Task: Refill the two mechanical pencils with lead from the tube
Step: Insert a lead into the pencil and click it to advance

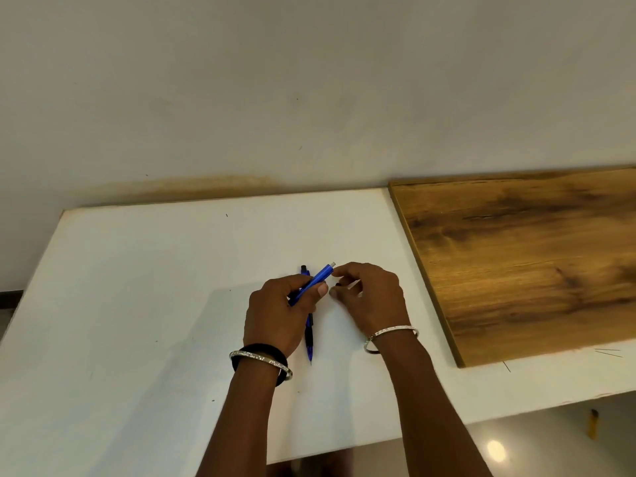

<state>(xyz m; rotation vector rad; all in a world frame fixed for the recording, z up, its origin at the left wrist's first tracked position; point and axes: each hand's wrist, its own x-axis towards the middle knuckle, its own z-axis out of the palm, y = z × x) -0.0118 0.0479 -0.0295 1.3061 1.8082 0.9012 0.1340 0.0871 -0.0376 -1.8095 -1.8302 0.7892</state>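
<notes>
My left hand [278,313] grips a blue mechanical pencil [318,278] and holds it tilted up to the right, with its bare metal top end uncapped. My right hand [370,297] is just right of that end, fingers curled. It pinches a small dark piece [339,285] that looks like the pencil's cap. A second blue and black pencil [309,342] lies on the white table [137,304], partly under my left hand, tip toward me. No lead tube is in view.
A brown wooden board [516,263] lies on the table's right part. A few thin loose leads [609,352] lie by the board's near edge. A wall stands behind the table. A small yellow object [592,428] lies on the floor below, at the right.
</notes>
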